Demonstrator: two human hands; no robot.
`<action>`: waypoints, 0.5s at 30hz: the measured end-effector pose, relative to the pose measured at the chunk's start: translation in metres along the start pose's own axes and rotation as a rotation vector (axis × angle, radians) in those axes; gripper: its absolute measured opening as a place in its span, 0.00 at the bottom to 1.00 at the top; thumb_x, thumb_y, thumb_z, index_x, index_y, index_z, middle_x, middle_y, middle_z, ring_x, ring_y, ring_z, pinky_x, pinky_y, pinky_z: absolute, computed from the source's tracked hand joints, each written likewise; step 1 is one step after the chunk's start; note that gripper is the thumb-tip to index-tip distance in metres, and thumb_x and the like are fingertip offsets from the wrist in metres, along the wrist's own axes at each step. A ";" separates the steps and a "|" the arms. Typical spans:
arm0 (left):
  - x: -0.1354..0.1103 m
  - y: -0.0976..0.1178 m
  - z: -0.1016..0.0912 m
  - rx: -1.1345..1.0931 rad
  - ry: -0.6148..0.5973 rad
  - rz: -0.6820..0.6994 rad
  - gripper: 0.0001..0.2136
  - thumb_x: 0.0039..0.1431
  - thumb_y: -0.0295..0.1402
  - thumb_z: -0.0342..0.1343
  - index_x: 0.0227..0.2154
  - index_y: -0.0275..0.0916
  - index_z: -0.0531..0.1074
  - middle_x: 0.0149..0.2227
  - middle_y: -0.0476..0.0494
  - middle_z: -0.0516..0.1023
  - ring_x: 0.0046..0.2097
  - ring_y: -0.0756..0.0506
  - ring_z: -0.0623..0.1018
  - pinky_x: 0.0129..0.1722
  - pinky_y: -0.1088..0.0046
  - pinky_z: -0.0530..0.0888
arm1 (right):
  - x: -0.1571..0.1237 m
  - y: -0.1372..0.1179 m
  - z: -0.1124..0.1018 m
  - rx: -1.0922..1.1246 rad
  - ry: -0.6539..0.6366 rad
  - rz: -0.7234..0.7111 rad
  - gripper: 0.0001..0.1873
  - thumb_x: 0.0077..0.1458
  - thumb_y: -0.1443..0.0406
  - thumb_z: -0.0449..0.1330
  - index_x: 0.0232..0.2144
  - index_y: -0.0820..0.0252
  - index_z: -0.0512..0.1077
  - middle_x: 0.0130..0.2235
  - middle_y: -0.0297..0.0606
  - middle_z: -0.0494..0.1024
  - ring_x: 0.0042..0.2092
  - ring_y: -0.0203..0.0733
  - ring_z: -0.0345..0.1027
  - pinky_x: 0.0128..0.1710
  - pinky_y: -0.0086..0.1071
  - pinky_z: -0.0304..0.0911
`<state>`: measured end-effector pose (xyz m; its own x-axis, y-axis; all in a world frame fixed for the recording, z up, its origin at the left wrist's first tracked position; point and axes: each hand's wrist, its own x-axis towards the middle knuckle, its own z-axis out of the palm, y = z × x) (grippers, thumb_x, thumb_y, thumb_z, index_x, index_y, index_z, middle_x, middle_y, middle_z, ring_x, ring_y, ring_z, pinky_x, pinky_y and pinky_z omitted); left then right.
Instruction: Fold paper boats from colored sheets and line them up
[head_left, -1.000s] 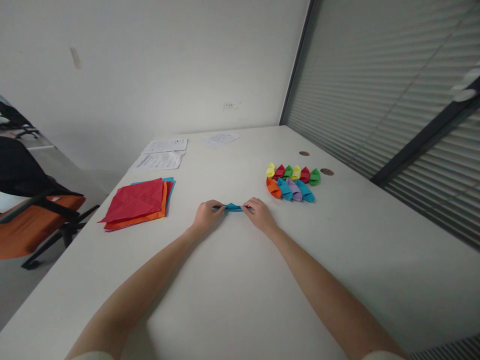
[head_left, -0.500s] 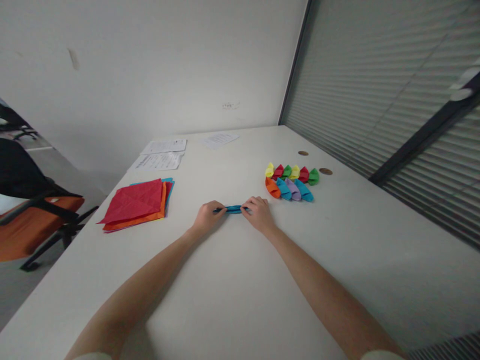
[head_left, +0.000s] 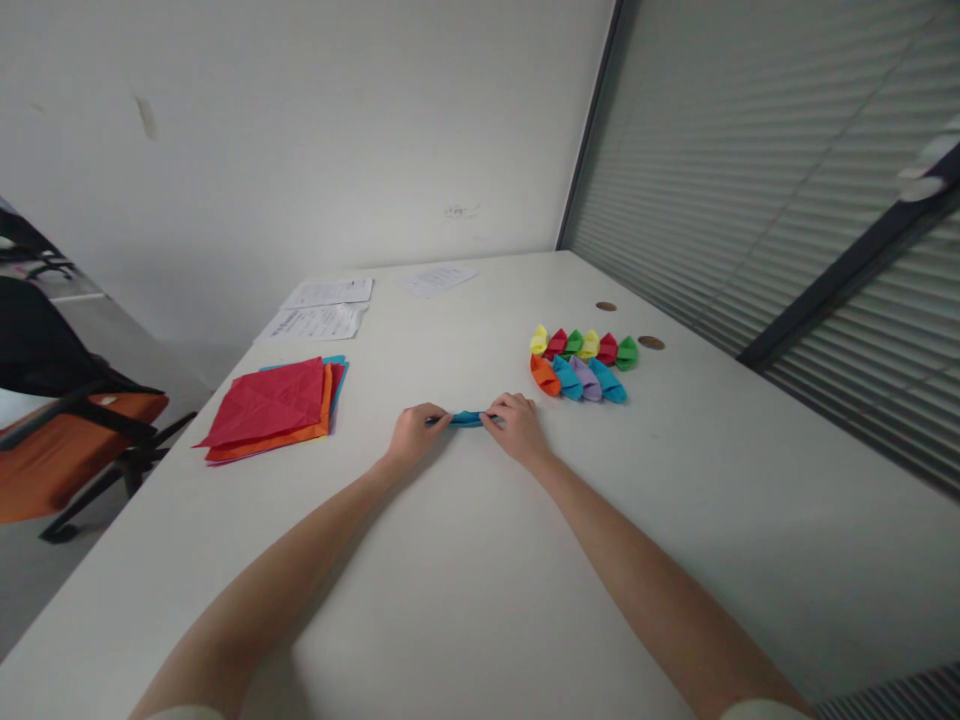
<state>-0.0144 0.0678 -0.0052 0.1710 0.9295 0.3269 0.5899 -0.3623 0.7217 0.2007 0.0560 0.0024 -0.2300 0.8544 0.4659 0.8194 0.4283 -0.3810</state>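
A narrow folded strip of blue paper [head_left: 466,418] lies on the white table [head_left: 480,600], near its middle. My left hand [head_left: 415,434] pinches the strip's left end with curled fingers. My right hand [head_left: 514,428] pinches its right end the same way. Both hands rest on the tabletop, and only the short middle part of the strip shows between them. To the right of my right hand sit two rows of small folded paper pieces [head_left: 583,362] in yellow, red, green, orange, blue and purple.
A stack of flat coloured paper sheets [head_left: 274,408], red on top, lies at the left. Printed white sheets [head_left: 321,310] lie at the table's far side. An orange chair [head_left: 52,440] stands off the left edge. A slatted glass wall [head_left: 750,170] runs along the right.
My hands have drawn slightly closer together along the blue strip, which now lies flatter. Nothing else on the table has moved.
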 end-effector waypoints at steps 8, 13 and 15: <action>0.000 0.000 -0.001 -0.025 -0.009 0.019 0.09 0.56 0.37 0.57 0.27 0.39 0.79 0.31 0.44 0.81 0.33 0.46 0.78 0.36 0.71 0.73 | 0.000 0.004 0.003 0.029 0.009 -0.002 0.09 0.58 0.62 0.60 0.27 0.57 0.76 0.36 0.38 0.77 0.42 0.44 0.64 0.43 0.39 0.53; 0.001 -0.001 -0.002 -0.035 -0.027 0.021 0.08 0.54 0.37 0.59 0.28 0.38 0.79 0.31 0.44 0.81 0.32 0.47 0.78 0.35 0.71 0.73 | 0.001 0.004 0.004 0.056 0.017 0.009 0.08 0.57 0.63 0.61 0.27 0.56 0.76 0.36 0.38 0.77 0.41 0.44 0.64 0.43 0.39 0.54; 0.002 -0.002 -0.003 -0.051 -0.046 0.018 0.08 0.54 0.36 0.59 0.28 0.38 0.79 0.31 0.44 0.81 0.32 0.47 0.77 0.35 0.71 0.72 | 0.001 0.003 0.003 0.068 0.011 0.016 0.07 0.56 0.63 0.62 0.27 0.57 0.76 0.36 0.38 0.77 0.42 0.45 0.64 0.44 0.39 0.55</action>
<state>-0.0170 0.0705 -0.0040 0.2180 0.9246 0.3124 0.5459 -0.3808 0.7463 0.2016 0.0592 -0.0008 -0.2111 0.8583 0.4678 0.7850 0.4340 -0.4420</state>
